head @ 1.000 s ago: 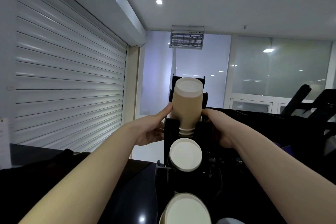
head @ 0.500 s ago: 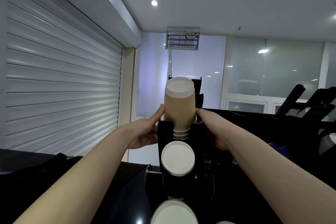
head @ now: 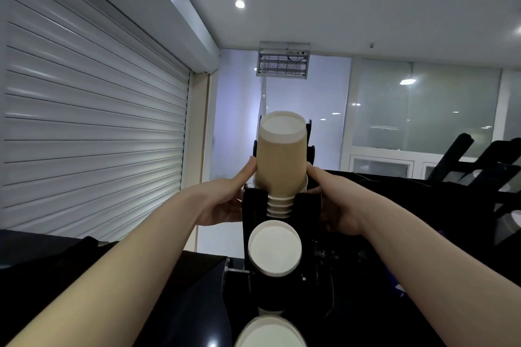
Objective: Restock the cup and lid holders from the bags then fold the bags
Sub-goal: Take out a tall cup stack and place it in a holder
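The stack of cups (head: 280,160) is brown paper, nested and turned bottom-up. Its white base disc faces the camera and a few white rims show in steps at its lower end, where it enters the top slot of the black cup holder (head: 251,211). It leans slightly and most of its length is still clear of the slot, so I judge the restocking step is under way, with this stack being fed into the holder. The left hand (head: 225,203) holds the stack from one side, its thumb laid along the brown wall. The right hand (head: 335,205) holds it from the other side with a fingertip against the wall (the remaining fingers of both hands are hidden behind the holder, so how far they wrap round cannot be seen). The next move probably calls for straightening the stack over the slot and lowering it evenly, with a light squeeze, since thin paper walls would dent or jam if forced at an angle. Below, two more white cup bases (head: 275,248) sit in the lower openings, so those slots look stocked. The holder stands on a dark counter (head: 197,276), with a grey roller shutter (head: 93,121) to the left. No bags or lids are in view.
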Demonstrator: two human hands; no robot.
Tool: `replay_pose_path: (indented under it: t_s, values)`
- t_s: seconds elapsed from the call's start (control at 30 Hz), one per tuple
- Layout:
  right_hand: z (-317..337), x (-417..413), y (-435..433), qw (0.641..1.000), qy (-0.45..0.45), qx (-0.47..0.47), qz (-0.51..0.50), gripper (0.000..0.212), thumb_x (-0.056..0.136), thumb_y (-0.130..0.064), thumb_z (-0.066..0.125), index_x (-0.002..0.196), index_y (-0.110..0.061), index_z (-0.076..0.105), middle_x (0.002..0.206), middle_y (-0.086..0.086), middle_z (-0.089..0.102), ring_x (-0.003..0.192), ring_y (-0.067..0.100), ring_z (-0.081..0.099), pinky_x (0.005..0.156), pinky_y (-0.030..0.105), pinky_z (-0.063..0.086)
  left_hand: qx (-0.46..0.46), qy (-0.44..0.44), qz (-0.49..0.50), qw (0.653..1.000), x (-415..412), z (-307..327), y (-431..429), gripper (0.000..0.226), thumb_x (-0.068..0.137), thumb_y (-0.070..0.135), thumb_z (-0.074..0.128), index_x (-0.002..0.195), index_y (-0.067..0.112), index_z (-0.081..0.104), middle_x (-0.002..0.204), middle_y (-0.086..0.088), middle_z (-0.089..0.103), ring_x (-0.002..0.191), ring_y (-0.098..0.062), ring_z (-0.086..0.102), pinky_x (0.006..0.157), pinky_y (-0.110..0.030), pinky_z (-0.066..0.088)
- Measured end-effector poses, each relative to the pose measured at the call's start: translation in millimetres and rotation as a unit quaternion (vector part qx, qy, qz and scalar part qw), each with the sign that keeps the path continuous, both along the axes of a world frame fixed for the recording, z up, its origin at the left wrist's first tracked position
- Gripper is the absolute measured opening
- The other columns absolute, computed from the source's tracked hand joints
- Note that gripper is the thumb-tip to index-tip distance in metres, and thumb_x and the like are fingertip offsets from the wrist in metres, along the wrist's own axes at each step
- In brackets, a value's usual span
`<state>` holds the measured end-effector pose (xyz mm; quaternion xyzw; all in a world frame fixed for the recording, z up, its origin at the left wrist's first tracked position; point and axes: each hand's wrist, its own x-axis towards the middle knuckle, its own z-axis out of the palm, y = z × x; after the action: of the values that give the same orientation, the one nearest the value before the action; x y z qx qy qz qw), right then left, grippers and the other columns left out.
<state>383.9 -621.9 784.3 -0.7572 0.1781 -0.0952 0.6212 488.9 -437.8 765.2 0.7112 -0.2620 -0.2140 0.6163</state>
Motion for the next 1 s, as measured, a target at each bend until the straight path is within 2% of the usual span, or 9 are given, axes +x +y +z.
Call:
replay_pose_path:
  t_s: [0.13,0.23,0.33,0.47,0.57,0.63,0.77,0.87,1.0]
  values:
    - [6.4,-0.9,6.3,1.000,-0.011,0.011,0.006,0.056,0.086,-0.066,0.046,0.098,-0.013,0.061,0.091,0.004,0.063,0.077,0.022,0.058,0.063,0.032,0.043,0.031,-0.014,0.004,0.999,-7.7,9.8,0.3,0.095,0.040,0.085,0.051,0.089,0.005,0.062,0.073,-0.007,0.065,0.071,-0.019,0.066,0.069,-0.028,0.057]
    - [8.5,-3.7,10.7,1.000,-0.020,-0.013,0.001,0.048,0.091,-0.059,0.040,0.098,-0.015,0.056,0.097,0.002,0.060,0.086,0.021,0.055,0.078,0.035,0.044,0.063,-0.017,-0.022,0.998,-10.1,14.2,7.9,0.098,0.044,0.087,0.051,0.096,0.004,0.059,0.070,-0.006,0.060,0.072,-0.022,0.059,0.094,-0.039,0.052]
    - [20.6,-12.4,15.4,0.997,-0.061,-0.044,-0.015,0.044,0.092,-0.057,0.039,0.100,-0.017,0.057,0.098,0.005,0.058,0.084,0.023,0.052,0.075,0.034,0.041,0.070,-0.053,-0.036,0.996,-15.4,25.1,14.7,0.108,0.041,0.089,0.051,0.107,0.004,0.060,0.088,-0.004,0.066,0.089,-0.022,0.059,0.107,-0.041,0.040]
    - [41.3,-24.1,27.4,0.982,-0.166,-0.066,-0.054,0.041,0.092,-0.048,0.038,0.086,-0.013,0.058,0.083,0.010,0.056,0.076,0.024,0.053,0.069,0.033,0.045,-0.015,-0.103,-0.041,0.994,-34.5,46.5,14.3,0.090,0.042,0.089,0.050,0.106,0.027,0.065,0.108,0.011,0.070,0.113,-0.007,0.057,0.104,-0.029,0.035]
    - [51.9,-32.1,35.9,0.954,-0.291,-0.030,-0.064,0.030,0.092,-0.031,0.040,0.077,-0.012,0.058,0.076,0.007,0.061,0.072,0.025,0.058,0.058,0.029,0.051,-0.115,-0.117,-0.049,0.985,-50.3,55.0,9.6,0.071,0.048,0.079,0.059,0.097,0.029,0.072,0.103,0.008,0.073,0.099,-0.008,0.067,0.096,-0.028,0.045]
    - [58.3,-39.1,39.1,0.933,-0.356,-0.010,-0.045,0.018,0.087,-0.018,0.040,0.078,-0.016,0.057,0.069,0.002,0.061,0.066,0.023,0.057,0.052,0.032,0.054,-0.161,-0.128,-0.052,0.977,-57.2,57.9,5.6,0.074,0.052,0.074,0.061,0.105,0.023,0.068,0.098,0.005,0.074,0.094,-0.010,0.069,0.091,-0.028,0.051]
    - [65.6,-47.8,38.2,0.886,-0.438,-0.151,-0.001,0.035,0.078,0.004,0.051,0.097,-0.024,0.057,0.081,-0.010,0.068,0.068,0.012,0.061,0.065,0.041,0.053,-0.211,-0.145,-0.035,0.966,-59.7,64.3,-1.0,0.078,0.058,0.069,0.062,0.113,0.013,0.061,0.103,0.000,0.074,0.099,-0.014,0.068,0.092,-0.029,0.051]
    - [64.9,-48.3,37.3,0.855,-0.476,-0.199,0.049,0.062,0.060,-0.016,0.073,0.117,-0.025,0.051,0.089,-0.028,0.065,0.083,-0.006,0.063,0.066,0.016,0.051,-0.215,-0.164,-0.022,0.963,-57.2,67.1,-7.1,0.084,0.058,0.071,0.062,0.118,0.012,0.060,0.108,0.000,0.072,0.103,-0.014,0.067,0.095,-0.031,0.048]
    - [76.8,-36.5,30.4,0.829,-0.503,-0.245,-0.008,0.069,0.060,-0.026,0.088,0.118,-0.029,0.050,0.099,-0.029,0.063,0.095,-0.005,0.061,0.075,0.015,0.051,-0.184,-0.217,0.042,0.958,-49.7,66.9,-18.7,0.055,0.071,0.074,0.052,0.106,0.034,0.064,0.113,0.013,0.069,0.098,0.005,0.063,0.085,-0.020,0.045]
